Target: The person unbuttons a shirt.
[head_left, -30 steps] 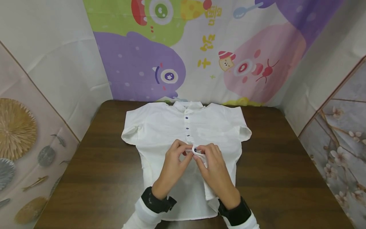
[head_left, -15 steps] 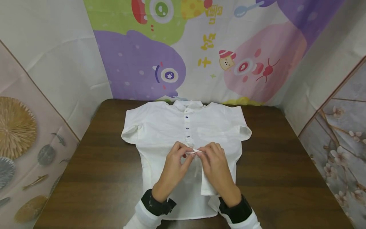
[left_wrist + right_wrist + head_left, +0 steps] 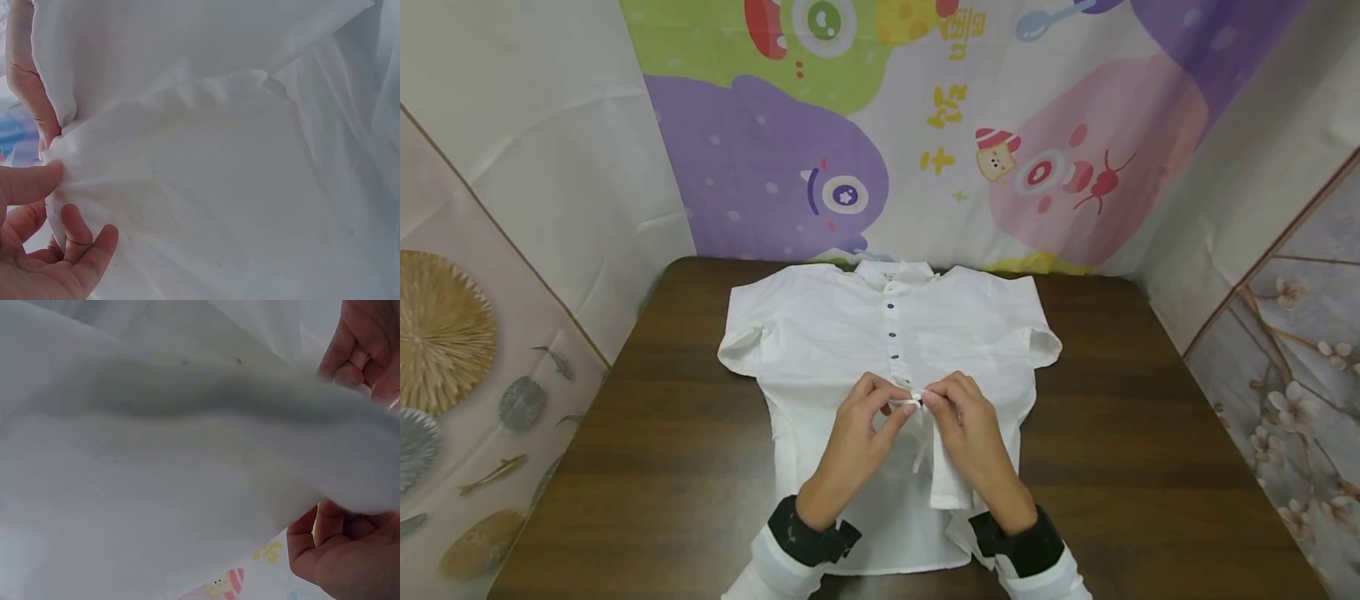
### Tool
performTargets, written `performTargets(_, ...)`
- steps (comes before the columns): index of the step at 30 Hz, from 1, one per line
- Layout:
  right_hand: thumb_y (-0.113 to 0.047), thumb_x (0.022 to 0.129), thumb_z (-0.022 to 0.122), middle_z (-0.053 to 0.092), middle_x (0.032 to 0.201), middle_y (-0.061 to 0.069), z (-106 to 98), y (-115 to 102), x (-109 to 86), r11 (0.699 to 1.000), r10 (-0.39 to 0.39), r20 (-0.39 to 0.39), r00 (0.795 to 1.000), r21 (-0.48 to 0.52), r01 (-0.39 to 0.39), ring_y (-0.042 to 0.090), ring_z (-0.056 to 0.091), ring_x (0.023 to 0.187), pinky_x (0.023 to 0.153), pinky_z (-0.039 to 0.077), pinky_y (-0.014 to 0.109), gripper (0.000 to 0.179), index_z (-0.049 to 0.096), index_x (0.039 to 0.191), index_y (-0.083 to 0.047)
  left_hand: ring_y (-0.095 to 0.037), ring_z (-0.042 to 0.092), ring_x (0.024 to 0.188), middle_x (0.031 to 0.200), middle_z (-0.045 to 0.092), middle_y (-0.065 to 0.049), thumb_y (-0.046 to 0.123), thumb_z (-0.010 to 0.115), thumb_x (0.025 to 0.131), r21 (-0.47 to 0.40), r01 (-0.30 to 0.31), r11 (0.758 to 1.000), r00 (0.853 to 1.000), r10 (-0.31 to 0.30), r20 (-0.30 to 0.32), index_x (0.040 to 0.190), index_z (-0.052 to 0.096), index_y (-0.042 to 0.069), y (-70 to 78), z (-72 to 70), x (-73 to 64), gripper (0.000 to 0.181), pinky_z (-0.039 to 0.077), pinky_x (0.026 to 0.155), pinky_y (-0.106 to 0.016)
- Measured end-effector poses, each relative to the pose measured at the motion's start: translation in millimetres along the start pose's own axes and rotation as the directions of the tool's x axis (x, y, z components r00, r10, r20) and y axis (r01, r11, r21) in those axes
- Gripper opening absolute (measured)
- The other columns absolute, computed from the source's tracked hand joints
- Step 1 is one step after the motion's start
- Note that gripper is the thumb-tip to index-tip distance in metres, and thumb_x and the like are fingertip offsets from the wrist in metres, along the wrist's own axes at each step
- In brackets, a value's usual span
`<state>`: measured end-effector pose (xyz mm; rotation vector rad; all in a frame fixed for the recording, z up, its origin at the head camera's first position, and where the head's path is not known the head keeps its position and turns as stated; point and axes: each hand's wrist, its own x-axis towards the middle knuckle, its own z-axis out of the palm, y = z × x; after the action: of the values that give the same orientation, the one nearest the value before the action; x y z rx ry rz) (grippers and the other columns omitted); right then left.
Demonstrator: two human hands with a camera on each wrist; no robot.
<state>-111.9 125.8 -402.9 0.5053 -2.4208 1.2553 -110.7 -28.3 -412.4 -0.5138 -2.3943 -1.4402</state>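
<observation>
A white short-sleeved shirt (image 3: 820,333) lies front up, collar away from me. Small dark buttons (image 3: 892,335) run down its upper placket. Below them my left hand (image 3: 861,429) pinches the placket edge between thumb and fingers. Close on its right, my right hand (image 3: 973,433) pinches the same raised strip. A dark spot, perhaps a button, shows beside the right thumb. In the left wrist view, white cloth (image 3: 219,187) spreads beside the left hand (image 3: 50,250). The right wrist view has the right hand (image 3: 350,550) at the cloth's edge; the fingertips are partly hidden.
The shirt rests on a dark brown wooden table (image 3: 1120,433). Behind it hangs a cartoon-printed cloth (image 3: 940,217). Patterned panels stand at the left and right. A loose front flap (image 3: 951,483) hangs under the right hand.
The strip between my fingers has turned, and the dark button seen on it a second ago is now mostly covered. The flap under the right hand has swung left. Both hands keep pinching.
</observation>
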Motion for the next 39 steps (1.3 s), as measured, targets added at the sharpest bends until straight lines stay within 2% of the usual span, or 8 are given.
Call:
performTargets(7,-0.011,0.09,0.059,0.058,0.082,0.001,0.2,-0.2,0.4,1.0,0.026,-0.002,1.0,-0.006,-0.026,0.01,0.049,0.079,0.067,0.042,0.024,0.009,0.064,0.085,-0.006,-0.011,0.053,0.073,0.085,0.054,-0.002,0.018,0.064,0.087,-0.024,0.018,1.0,1.0,-0.018,0.013,0.092,0.07,0.008,-0.8,-0.3,-0.3,0.013,0.047,0.06,-0.032)
performTargets(14,-0.013,0.09,0.06,0.059,0.08,0.003,-2.8,4.1,0.7,0.995,0.093,-0.045,0.995,-0.042,-0.095,0.014,0.053,0.079,0.071,0.045,0.027,0.012,0.064,0.083,-0.004,-0.012,0.053,0.074,0.083,0.053,0.0,0.016,0.063,0.088,-0.02,0.052,0.998,0.999,-0.052,0.005,0.091,0.069,0.01,-6.2,-2.3,-3.1,0.009,0.045,0.06,-0.024)
performTargets(17,-0.012,0.089,0.06,0.059,0.08,0.004,-3.6,4.6,0.9,0.994,0.098,-0.042,0.994,-0.037,-0.1,0.015,0.053,0.079,0.071,0.045,0.027,0.012,0.064,0.083,-0.003,-0.012,0.052,0.074,0.083,0.053,0.0,0.017,0.063,0.088,-0.02,0.046,0.999,0.999,-0.046,0.006,0.09,0.069,0.01,-8.6,-2.8,-3.3,0.01,0.044,0.06,-0.02)
performTargets(23,-0.015,0.09,0.06,0.059,0.08,0.003,-3.6,5.4,-0.2,0.993,0.105,-0.033,0.994,-0.043,-0.107,0.013,0.052,0.078,0.07,0.044,0.026,0.013,0.064,0.083,-0.004,-0.011,0.053,0.075,0.084,0.053,0.0,0.018,0.063,0.088,-0.022,0.047,0.999,0.999,-0.047,0.02,0.09,0.069,0.009,-9.3,-3.6,-4.3,0.01,0.046,0.065,-0.022)
performTargets(27,-0.014,0.088,0.062,0.058,0.079,0.002,-6.1,9.5,-2.8,0.994,0.083,-0.036,0.996,-0.066,-0.085,0.012,0.05,0.076,0.068,0.042,0.025,0.011,0.064,0.081,-0.005,-0.011,0.054,0.076,0.084,0.053,0.001,0.014,0.065,0.087,-0.042,0.061,0.997,0.998,-0.06,0.032,0.088,0.068,0.01,-10.7,-5.6,-7.4,0.005,0.048,0.069,-0.023)
performTargets(35,-0.017,0.087,0.063,0.058,0.079,0.0,-13.8,16.3,-17.3,0.976,0.168,0.074,0.983,-0.15,-0.156,0.013,0.05,0.078,0.069,0.042,0.028,0.01,0.065,0.085,-0.007,-0.011,0.056,0.078,0.083,0.054,0.003,0.001,0.063,0.08,-0.107,0.114,0.988,0.993,-0.108,0.054,0.083,0.067,0.012,-21.9,-8.2,-18.9,0.012,0.051,0.074,-0.026)
performTargets(39,-0.015,0.086,0.064,0.061,0.08,0.002,-15.4,22.4,-24.8,0.97,0.182,0.115,0.977,-0.184,-0.159,0.014,0.05,0.077,0.069,0.041,0.029,0.009,0.066,0.087,-0.006,-0.01,0.057,0.077,0.082,0.055,0.002,-0.002,0.063,0.079,-0.138,0.147,0.979,0.988,-0.14,0.058,0.082,0.068,0.011,-31.1,-7.7,-26.8,0.014,0.052,0.073,-0.026)
